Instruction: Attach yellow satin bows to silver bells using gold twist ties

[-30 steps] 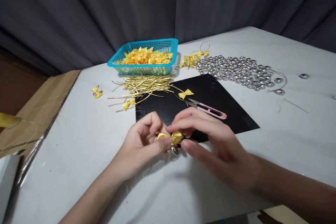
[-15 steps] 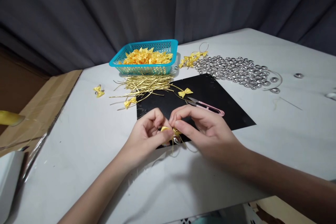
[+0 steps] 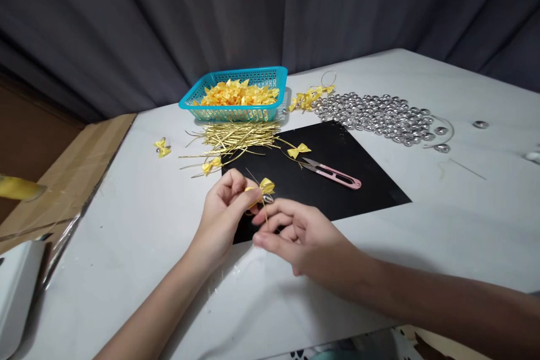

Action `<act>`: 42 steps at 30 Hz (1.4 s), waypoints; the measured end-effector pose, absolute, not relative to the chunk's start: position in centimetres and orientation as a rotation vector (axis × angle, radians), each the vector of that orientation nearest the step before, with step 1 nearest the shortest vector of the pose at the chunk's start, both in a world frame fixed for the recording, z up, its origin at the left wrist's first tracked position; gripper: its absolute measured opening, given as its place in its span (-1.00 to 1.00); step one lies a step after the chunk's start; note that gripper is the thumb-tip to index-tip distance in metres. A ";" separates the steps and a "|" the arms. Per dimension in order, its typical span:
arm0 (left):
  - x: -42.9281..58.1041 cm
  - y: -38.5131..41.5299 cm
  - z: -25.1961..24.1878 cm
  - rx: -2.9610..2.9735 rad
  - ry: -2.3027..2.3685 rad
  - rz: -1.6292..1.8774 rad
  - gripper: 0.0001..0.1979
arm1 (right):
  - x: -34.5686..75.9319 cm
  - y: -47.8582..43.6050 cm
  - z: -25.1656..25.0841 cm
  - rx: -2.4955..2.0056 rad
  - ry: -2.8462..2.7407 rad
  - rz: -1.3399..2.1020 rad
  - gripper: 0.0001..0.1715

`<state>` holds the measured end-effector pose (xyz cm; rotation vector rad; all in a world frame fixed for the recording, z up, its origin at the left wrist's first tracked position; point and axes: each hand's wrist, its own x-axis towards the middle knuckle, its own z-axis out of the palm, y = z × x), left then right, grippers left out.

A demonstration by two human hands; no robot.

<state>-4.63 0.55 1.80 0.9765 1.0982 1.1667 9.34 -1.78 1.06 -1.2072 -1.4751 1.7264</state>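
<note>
My left hand (image 3: 223, 214) pinches a small yellow ribbon bow (image 3: 265, 186) with a silver bell under it, held just above the near left corner of a black sheet (image 3: 337, 191). A thin gold wire tie runs down from the bow. My right hand (image 3: 299, 239) sits just below and right of the bow, with its fingers curled and its fingertips at the wire's lower end. Pink thread snips (image 3: 333, 173) lie on the black sheet beyond my hands.
A teal basket (image 3: 236, 114) of yellow bows stands at the back, with a heap of gold wire ties (image 3: 236, 136) before it. Silver bells (image 3: 375, 115) spread at the back right. Loose bows (image 3: 162, 148) lie about. Cardboard (image 3: 63, 174) lies at the left.
My left hand has lifted the bow up and away from me. My right hand has let go of the bow and dropped below it, towards the wire's end.
</note>
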 end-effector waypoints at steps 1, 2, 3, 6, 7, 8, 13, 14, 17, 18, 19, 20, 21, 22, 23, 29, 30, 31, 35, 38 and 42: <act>-4.6 0.6 1.8 0.981 1.105 1.171 -0.69 | 9.4 -1.7 1.3 -1.176 -1.462 1.772 -0.84; -4.7 0.6 1.8 0.985 1.110 1.177 -0.69 | 9.5 -1.5 1.5 -1.155 -1.455 1.773 -0.86; -4.7 0.6 1.7 0.987 1.114 1.183 -0.69 | 9.7 -1.3 1.8 -1.136 -1.460 1.737 -0.84; -5.0 0.8 1.5 1.017 1.113 1.186 -0.69 | 10.5 -0.8 2.4 -1.063 -1.514 1.528 -0.82; -5.1 0.9 1.5 1.032 1.115 1.181 -0.70 | 10.8 -0.6 2.5 -1.050 -1.531 1.453 -0.80; -5.2 0.9 1.4 1.048 1.116 1.175 -0.70 | 11.1 -0.5 2.6 -1.052 -1.547 1.381 -0.78; -5.4 0.8 1.3 1.100 1.113 1.126 -0.70 | 11.9 0.3 2.6 -1.129 -1.637 1.113 -0.77; -5.4 0.8 1.3 1.101 1.105 1.121 -0.70 | 12.1 0.5 2.5 -1.158 -1.663 1.103 -0.77; -5.6 0.8 1.4 1.090 1.091 1.143 -0.70 | 12.8 1.2 2.4 -1.234 -1.844 1.345 -0.73; -5.6 0.8 1.5 1.086 1.091 1.155 -0.70 | 13.1 1.5 2.4 -1.242 -1.907 1.466 -0.73; -5.7 0.8 1.5 1.085 1.091 1.159 -0.70 | 13.3 1.7 2.4 -1.266 -1.940 1.524 -0.75; -5.7 0.8 1.6 1.087 1.090 1.155 -0.70 | 13.4 1.8 2.5 -1.312 -1.928 1.481 -0.76; -5.7 0.8 1.6 1.090 1.088 1.144 -0.70 | 13.4 2.0 2.6 -1.365 -1.879 1.345 -0.75; -5.7 0.8 1.6 1.091 1.086 1.129 -0.70 | 13.4 2.1 2.7 -1.398 -1.813 1.161 -0.72; -5.6 0.7 1.6 1.090 1.086 1.113 -0.70 | 13.2 2.1 2.8 -1.395 -1.764 0.998 -0.68; -5.3 0.4 1.5 1.086 1.033 1.089 -0.68 | 11.2 2.1 3.0 -0.975 -1.902 0.909 -0.88; -5.3 0.4 1.5 1.083 1.019 1.091 -0.68 | 10.9 2.1 2.9 -0.943 -1.909 0.895 -0.91; -5.3 0.4 1.5 1.081 1.006 1.092 -0.68 | 10.8 2.2 2.8 -0.916 -1.917 0.879 -0.93; -5.3 0.5 1.5 1.095 0.976 1.110 -0.69 | 10.7 2.5 2.8 -0.822 -1.979 0.820 -0.88; -5.2 0.6 1.4 1.133 1.003 1.123 -0.69 | 10.8 2.7 3.4 -0.790 -2.020 0.777 -0.86; -5.3 0.9 0.9 1.170 1.046 1.128 -0.70 | 10.7 2.9 5.0 -0.793 -1.921 0.832 -0.88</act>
